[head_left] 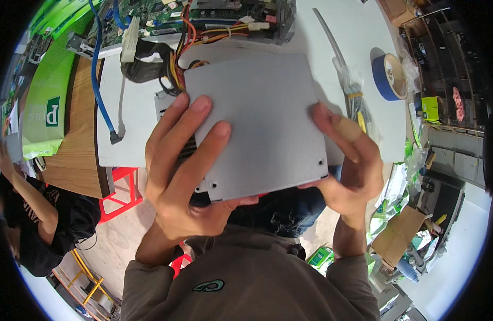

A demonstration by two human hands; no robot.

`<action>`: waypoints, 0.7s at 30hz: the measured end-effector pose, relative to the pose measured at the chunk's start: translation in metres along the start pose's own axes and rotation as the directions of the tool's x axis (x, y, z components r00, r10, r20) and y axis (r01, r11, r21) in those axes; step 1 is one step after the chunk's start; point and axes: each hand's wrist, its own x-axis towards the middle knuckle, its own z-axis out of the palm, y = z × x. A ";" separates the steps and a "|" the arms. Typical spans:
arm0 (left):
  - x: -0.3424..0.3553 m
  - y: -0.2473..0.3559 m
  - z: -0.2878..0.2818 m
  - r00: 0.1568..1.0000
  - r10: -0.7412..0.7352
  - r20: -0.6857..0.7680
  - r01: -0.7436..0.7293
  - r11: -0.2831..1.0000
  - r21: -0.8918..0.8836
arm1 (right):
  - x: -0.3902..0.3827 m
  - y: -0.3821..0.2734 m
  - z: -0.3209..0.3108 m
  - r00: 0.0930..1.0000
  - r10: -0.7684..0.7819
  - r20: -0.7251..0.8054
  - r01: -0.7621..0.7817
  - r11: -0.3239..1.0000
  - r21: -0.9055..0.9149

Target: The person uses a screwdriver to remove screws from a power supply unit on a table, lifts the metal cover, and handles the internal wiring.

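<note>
Between my two hands is a grey metal computer power supply (262,123), held up over the front edge of the white table. My left hand (185,171) grips its left side, fingers spread over the top face and thumb under the near edge. On the right side, my right hand (356,160) clasps it with a finger at the edge and the thumb near the lower corner; a bandage wraps one finger. A bundle of coloured cables (174,67) leaves the far left corner. The underside is hidden.
Beyond lies a green circuit board (225,24) on the white table (131,142). A blue cable (99,80) hangs left; cable ties (351,80) and blue tape (383,77) lie right. At far left a person in black (56,224) works by a wooden table (80,144). A red stool (123,192) stands below.
</note>
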 end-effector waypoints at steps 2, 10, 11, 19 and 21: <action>0.000 0.000 0.004 0.995 -0.011 -0.095 0.004 0.997 -0.072 | 0.001 0.004 0.001 0.999 0.013 -0.032 -0.012 0.999 0.034; -0.006 -0.004 0.010 0.990 -0.012 -0.138 -0.006 0.992 -0.127 | -0.013 0.003 0.007 0.993 0.073 -0.094 -0.060 0.989 0.138; -0.005 -0.002 0.008 0.990 -0.012 -0.140 -0.005 0.993 -0.122 | -0.013 0.003 0.007 0.993 0.071 -0.093 -0.058 0.990 0.132; 0.025 0.028 -0.038 0.955 -0.111 0.273 0.098 0.993 0.062 | -0.013 -0.003 0.008 0.984 0.140 -0.110 -0.119 0.977 0.177; 0.055 0.039 -0.050 0.899 -0.146 0.413 0.119 0.989 0.091 | -0.012 -0.005 0.008 0.979 0.164 -0.118 -0.147 0.979 0.140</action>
